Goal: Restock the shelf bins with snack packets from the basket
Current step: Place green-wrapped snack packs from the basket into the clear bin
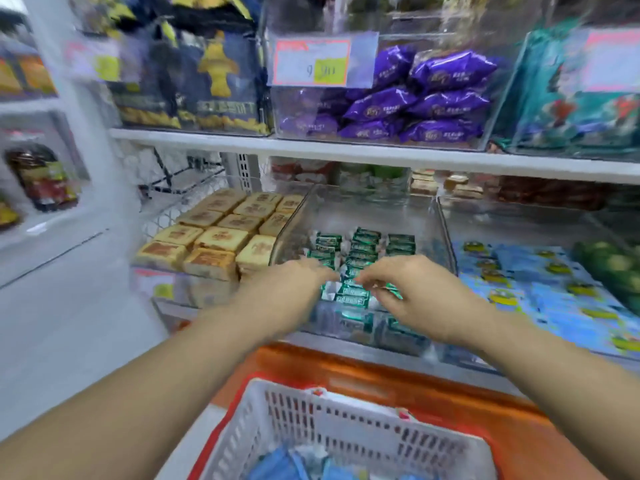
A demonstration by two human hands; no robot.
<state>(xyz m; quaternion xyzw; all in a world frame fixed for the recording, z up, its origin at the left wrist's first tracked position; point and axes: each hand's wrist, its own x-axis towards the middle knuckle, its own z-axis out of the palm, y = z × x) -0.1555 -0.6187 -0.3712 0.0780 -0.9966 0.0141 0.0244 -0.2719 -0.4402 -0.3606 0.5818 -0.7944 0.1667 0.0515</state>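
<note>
Nearest the lens sits a white basket (346, 427) with a slotted wall and a red rim, and blue packets (277, 467) lie in its bottom. Behind it runs an orange ledge (433, 379). Both bare forearms reach over the basket to a clear bin (440, 216) on the lower shelf. That bin holds green packets (363, 247) in rows. At its front edge the left hand (291, 289) lies palm down, fingers bent onto the packets; whether it grips one I cannot tell. The right hand (419, 289) has its fingers curled and pinched on a green packet (389, 289), held just above the pile. The two hands are near each other, with packets showing between them.

Left of the bin, tan cakes (214, 233) with brown stamps fill a neighbouring bin. On the right lie pale blue packets (540, 289), and beyond them something dark green, blurred.

Above, a white shelf (346, 152) carries more clear bins: dark bags (194, 81) with yellow print at left, purple packets (433, 98) in the middle behind a price tag (313, 62), teal bags (571, 109) at right.
</note>
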